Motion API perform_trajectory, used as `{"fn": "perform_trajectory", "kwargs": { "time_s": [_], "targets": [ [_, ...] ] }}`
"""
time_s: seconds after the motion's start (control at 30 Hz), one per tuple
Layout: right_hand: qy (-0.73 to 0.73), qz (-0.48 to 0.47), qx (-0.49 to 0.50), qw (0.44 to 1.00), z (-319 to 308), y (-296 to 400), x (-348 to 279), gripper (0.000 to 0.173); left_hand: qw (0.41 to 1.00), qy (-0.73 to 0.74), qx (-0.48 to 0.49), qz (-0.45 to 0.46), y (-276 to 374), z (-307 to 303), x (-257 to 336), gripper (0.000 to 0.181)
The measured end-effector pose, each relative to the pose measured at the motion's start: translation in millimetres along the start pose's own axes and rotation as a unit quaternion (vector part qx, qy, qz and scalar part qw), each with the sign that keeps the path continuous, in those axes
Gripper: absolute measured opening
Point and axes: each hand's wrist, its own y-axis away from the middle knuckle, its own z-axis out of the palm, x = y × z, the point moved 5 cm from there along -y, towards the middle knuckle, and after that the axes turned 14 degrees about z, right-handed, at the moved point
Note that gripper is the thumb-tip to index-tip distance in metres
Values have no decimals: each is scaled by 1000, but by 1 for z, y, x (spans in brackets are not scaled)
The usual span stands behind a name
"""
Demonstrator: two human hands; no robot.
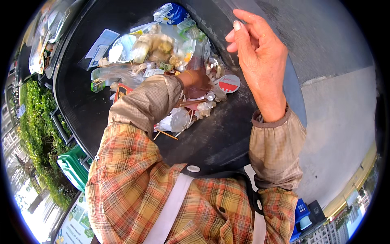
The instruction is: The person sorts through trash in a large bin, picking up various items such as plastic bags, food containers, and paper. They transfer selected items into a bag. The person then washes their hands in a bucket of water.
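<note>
My left hand reaches down into a heap of mixed litter inside a large black bin. It is blurred, and its fingers are lost among reddish translucent plastic and food scraps. Beside it lie a round red-and-white KFC lid, a small clear cap and wooden chopsticks. Raised over the bin's right side, my right hand has bent, parted fingers, the thumb close to the index finger. A tiny pale bit clings near its thumb tip; nothing larger is held.
Nearer me in the bin are a clear round plastic lid and thin sticks. A blue wrapper lies at the far end. Outside stand a green bin, a hedge and a bag of litter. Pavement stretches right.
</note>
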Motion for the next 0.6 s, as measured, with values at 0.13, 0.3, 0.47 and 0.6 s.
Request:
{"fn": "perform_trajectory", "kwargs": {
  "time_s": [0.13, 0.3, 0.47, 0.6],
  "targets": [
    [99, -88, 82, 988, -10, 0, 15, 16, 984, 51, 157, -66, 73, -57, 95, 45],
    [144, -124, 66, 980, -7, 3, 11, 22, 960, -80, 251, -93, 119, -69, 112, 34],
    [164, -203, 62, 964, -7, 10, -6, 20, 898, -177, 399, -57, 166, -85, 129, 28],
    [81, -154, -32, 984, 13, 4, -1, 10, 876, -100, 434, -182, 229, -73, 185, 19]
  ]
}}
